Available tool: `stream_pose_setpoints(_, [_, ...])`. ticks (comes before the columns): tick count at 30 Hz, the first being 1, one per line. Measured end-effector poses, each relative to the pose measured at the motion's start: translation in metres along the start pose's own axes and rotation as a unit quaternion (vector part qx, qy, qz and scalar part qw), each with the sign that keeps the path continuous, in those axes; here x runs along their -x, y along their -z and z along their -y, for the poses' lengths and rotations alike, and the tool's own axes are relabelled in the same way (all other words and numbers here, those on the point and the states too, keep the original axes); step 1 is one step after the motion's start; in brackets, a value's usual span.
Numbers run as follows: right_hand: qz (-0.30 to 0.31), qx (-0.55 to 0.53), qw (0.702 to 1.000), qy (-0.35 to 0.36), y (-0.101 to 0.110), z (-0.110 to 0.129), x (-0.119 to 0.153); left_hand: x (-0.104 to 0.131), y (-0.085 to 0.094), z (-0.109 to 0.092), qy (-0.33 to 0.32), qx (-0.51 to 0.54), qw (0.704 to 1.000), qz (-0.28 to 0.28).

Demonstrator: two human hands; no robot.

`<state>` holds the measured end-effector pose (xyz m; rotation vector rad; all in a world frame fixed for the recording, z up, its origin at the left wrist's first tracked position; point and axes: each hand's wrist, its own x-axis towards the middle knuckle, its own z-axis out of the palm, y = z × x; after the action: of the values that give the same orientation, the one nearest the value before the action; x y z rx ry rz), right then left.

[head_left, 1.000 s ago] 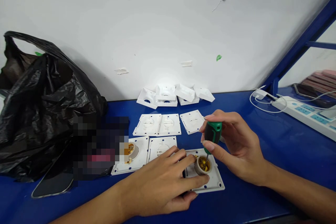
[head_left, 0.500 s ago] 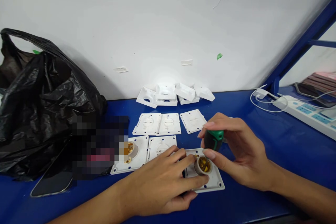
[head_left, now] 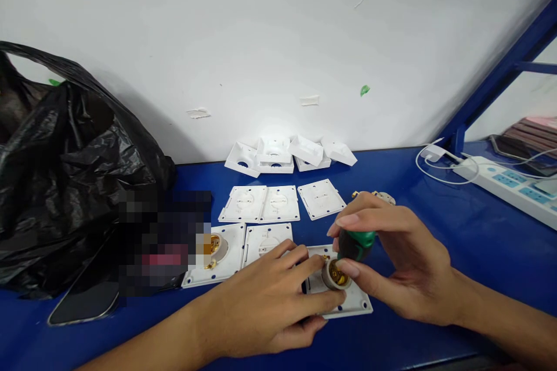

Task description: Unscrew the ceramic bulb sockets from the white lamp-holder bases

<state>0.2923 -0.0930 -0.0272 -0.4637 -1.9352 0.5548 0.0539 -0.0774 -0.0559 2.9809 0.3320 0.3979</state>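
My left hand (head_left: 278, 301) reaches across a white square base plate (head_left: 359, 302), with its fingers closed around both sides of a round lamp socket (head_left: 329, 276) on it. Brass contacts show inside the socket. Above the socket's far right rim, my right hand (head_left: 395, 261) grips the green and black handle of a screwdriver (head_left: 357, 243) between thumb and fingers. The screwdriver's tip is hidden. To the left lies another plate with a lamp socket (head_left: 221, 248), partly blurred out, beside a bare plate (head_left: 278, 232).
Several white plates (head_left: 282, 194) lie behind my hands, with white box covers (head_left: 275, 167) along the wall. Past my right hand lies a loose socket part (head_left: 386, 198). A black plastic bag (head_left: 87, 185) and phone (head_left: 85, 301) are left; a power strip (head_left: 517, 185) is right.
My right hand has shifted slightly right and down, tilting the screwdriver handle; its thumb now covers part of the socket. The loose socket part shows more behind it. My left hand keeps its place.
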Motion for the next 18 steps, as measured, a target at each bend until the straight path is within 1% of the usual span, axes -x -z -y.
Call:
stream_pose_setpoints(6, [0.008, 0.021, 1.000, 0.013, 0.0012, 0.0000, -0.0029, 0.0000, -0.0002, 0.0005, 0.001, 0.016, 1.000, 0.009])
stream_pose_setpoints(13, [0.044, 0.025, 0.998, 0.030, 0.0028, 0.0051, -0.0066, -0.0001, -0.0005, 0.0029, -0.009, 0.017, 1.000, -0.006])
stream_pose_setpoints(18, [0.058, 0.031, 0.997, 0.038, 0.0032, 0.0069, -0.0045, 0.0000, -0.0013, 0.0030, -0.001, 0.013, 1.000, -0.014])
